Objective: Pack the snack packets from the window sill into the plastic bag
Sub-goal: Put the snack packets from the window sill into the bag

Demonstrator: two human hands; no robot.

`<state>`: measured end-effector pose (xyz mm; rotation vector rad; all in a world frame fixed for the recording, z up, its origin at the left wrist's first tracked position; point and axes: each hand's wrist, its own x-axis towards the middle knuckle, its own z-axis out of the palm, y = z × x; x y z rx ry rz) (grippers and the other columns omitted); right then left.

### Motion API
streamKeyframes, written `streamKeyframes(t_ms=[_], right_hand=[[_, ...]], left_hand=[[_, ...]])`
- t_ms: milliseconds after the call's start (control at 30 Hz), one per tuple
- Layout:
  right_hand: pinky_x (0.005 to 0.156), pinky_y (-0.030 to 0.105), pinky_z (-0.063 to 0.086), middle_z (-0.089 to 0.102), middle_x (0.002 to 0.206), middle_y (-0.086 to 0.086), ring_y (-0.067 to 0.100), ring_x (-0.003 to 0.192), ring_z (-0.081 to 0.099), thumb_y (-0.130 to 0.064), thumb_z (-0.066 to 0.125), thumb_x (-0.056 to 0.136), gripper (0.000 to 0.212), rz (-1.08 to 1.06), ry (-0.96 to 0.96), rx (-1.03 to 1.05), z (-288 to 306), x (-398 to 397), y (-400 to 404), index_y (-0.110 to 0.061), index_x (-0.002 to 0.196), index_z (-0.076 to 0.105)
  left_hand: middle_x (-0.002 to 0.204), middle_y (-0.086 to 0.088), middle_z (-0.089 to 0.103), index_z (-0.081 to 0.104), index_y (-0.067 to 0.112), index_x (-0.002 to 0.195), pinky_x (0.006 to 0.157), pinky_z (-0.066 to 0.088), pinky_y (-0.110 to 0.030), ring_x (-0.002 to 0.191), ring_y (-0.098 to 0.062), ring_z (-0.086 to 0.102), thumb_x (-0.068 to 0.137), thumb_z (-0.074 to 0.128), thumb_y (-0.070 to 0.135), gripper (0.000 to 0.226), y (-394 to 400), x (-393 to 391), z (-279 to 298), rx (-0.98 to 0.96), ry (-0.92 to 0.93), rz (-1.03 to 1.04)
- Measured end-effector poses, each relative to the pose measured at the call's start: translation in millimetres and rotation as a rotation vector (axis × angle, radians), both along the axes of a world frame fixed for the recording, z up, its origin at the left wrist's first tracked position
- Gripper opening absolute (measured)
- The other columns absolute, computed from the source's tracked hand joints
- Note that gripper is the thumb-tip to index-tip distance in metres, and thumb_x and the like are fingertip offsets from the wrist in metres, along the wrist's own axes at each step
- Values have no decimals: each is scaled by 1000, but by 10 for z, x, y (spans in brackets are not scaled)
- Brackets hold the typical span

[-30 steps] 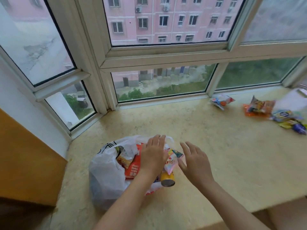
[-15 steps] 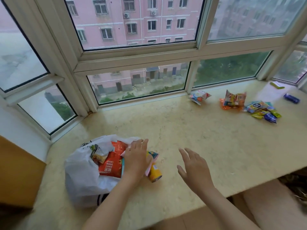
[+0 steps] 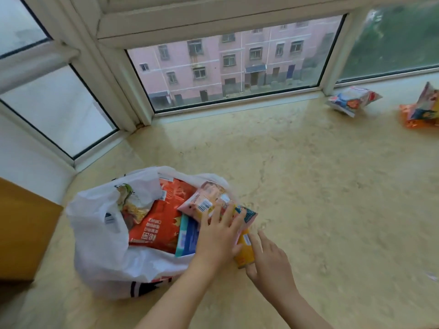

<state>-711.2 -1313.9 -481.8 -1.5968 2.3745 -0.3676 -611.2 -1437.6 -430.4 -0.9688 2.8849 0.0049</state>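
White plastic bag (image 3: 99, 236) lies on its side at the near left of the window sill (image 3: 308, 186), mouth open toward the right. Inside it: a large red packet (image 3: 161, 224), a noodle packet (image 3: 133, 207) partly under the bag's film, a blue-edged packet (image 3: 187, 236), and a pink packet (image 3: 204, 200) at the mouth.

Left hand (image 3: 218, 236): fingers straight and spread, grip wide, pressing flat on the packets at the bag's mouth, fingertips over the pink packet and a teal-cornered packet (image 3: 248, 213).

Right hand (image 3: 270, 264): fingers extended, grip wide, touching the side of a yellow can (image 3: 244, 249) that lies at the mouth of the bag, between the two hands.

Far right of the sill, well apart from the bag: one white and blue snack packet (image 3: 351, 102) near the window frame, and an orange packet group (image 3: 420, 110) at the right edge, partly cut off.
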Motion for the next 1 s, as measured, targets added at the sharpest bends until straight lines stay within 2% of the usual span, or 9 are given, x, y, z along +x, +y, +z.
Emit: streamKeyframes(t_ms=[100,200,300,467,567,700,767,833,1000], right_hand=[[64,32,49,59,115,-3,21,93,62,-59,57,70,78,-94,-120,52,-216,32,-60,-21,137,40],[71,29,45,55,121,-9,16,107,55,-57,57,69,89,-221,-326,66,-362,142,-132,-31,147,21],[72,28,48,57,116,-10,13,99,57,-48,65,61,89,-402,-536,-107,-264,259,-206,-34,142,31],[69,11,40,51,111,-10,6,97,55,-39,81,66,77,-504,-587,-390,114,475,-437,-35,134,45],[79,11,45,47,125,-10,1,109,50,-34,81,70,72,-465,-692,-464,245,655,-643,-38,133,47],[103,35,45,40,144,-15,-2,132,38,-18,67,87,56,-377,-898,-509,260,890,-767,-29,139,48],[104,34,45,49,141,-12,-1,129,43,-4,54,93,49,-308,-1010,-519,275,937,-783,-26,137,50],[91,25,50,63,125,-3,3,110,58,7,44,93,54,-259,-1095,-511,325,922,-795,-29,132,52],[85,14,48,68,110,-9,0,104,62,11,46,89,50,-364,-854,-586,305,597,-880,-25,120,60]], left_hand=[[142,-7,50,53,32,132,90,44,-63,129,-38,45,54,77,60,86,-82,-45,-185,-27,-53,-36],[140,-6,50,50,35,134,94,34,-70,131,-38,39,62,72,53,78,-156,-83,-257,-52,-33,-53],[132,-2,55,55,35,131,96,31,-69,129,-35,40,61,70,42,72,-276,34,-215,-99,44,-50],[139,-1,51,44,36,140,99,34,-62,134,-34,41,74,60,40,68,-574,441,45,-139,62,-79],[149,1,42,35,38,146,104,35,-55,139,-31,34,85,51,47,63,-735,697,173,-132,92,-97],[152,2,37,42,30,144,109,34,-49,143,-22,28,98,33,53,52,-801,897,317,-65,293,-69],[154,3,33,43,28,144,112,29,-52,145,-21,24,95,35,62,60,-770,852,323,-2,296,-114],[156,5,28,37,38,145,111,23,-61,145,-26,22,90,38,68,63,-781,784,249,-38,201,-193],[149,5,41,54,42,125,100,26,-72,141,-29,31,87,45,59,42,-864,680,81,-103,108,-171]])
